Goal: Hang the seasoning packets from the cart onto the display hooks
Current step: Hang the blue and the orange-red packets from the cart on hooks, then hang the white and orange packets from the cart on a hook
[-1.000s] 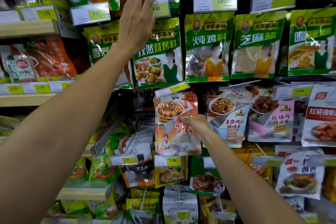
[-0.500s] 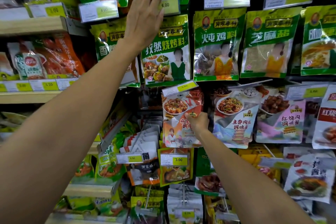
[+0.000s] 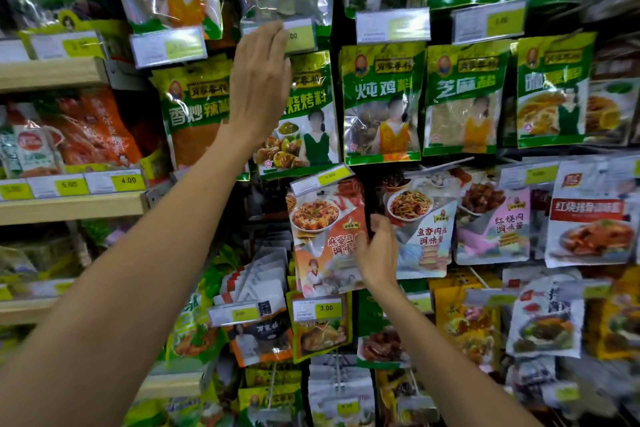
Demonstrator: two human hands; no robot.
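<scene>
Head view shows your left hand raised, fingers straight and pressed together, fingertips touching a clear plastic price tag with a yellow label. Your right hand pinches the right edge of a glossy orange seasoning packet picturing a tofu dish, which seems to hang in the display's middle row.

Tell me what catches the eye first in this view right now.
The left hand, fingers straight, is raised to a price tag above the row of green packets. The right hand grips the edge of an orange-and-white packet in the row below, near the centre of the frame.
</scene>
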